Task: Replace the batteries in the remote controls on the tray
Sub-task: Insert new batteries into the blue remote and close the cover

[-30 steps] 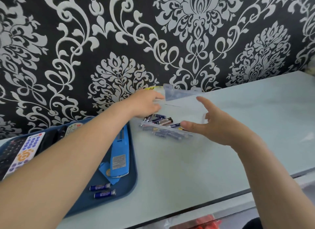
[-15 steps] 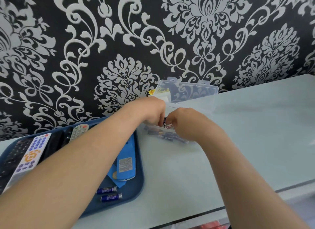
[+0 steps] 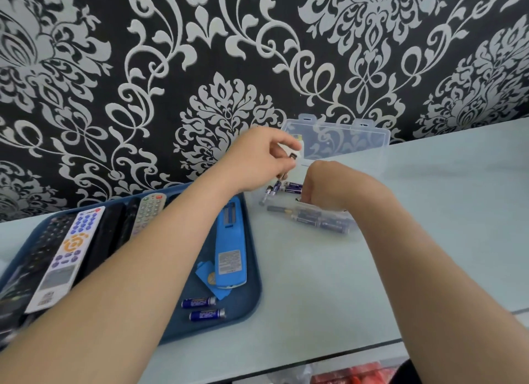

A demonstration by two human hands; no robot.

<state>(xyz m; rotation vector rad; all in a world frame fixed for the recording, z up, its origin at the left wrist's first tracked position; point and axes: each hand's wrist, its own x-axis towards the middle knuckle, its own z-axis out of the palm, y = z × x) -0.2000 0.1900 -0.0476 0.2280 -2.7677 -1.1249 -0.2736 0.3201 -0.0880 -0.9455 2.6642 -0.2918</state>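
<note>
The pale table (image 3: 372,269) is carrying the blue tray (image 3: 252,297) at my left, where the remote controls (image 3: 68,249) are lying. The blue remote (image 3: 230,246) is lying face down with two batteries (image 3: 199,302) near it. Beside the tray the clear box (image 3: 343,143) is standing open. My left hand (image 3: 263,160) is pinching a battery (image 3: 292,155) above it. My right hand (image 3: 329,186) is curling into the box, its grasp hidden.

A blue tray (image 3: 252,303) at the desk's left edge carries white (image 3: 68,255), grey (image 3: 148,212) and black (image 3: 106,234) remotes lying face up. A blue remote (image 3: 230,257) lies face down by the tray's right rim, its bay open, with its cover (image 3: 203,272) and two batteries (image 3: 199,302) beside it. Right of the tray, near the back edge, a clear box (image 3: 350,226) of spares (image 3: 323,223) stands with its lid (image 3: 343,140) raised.
</note>
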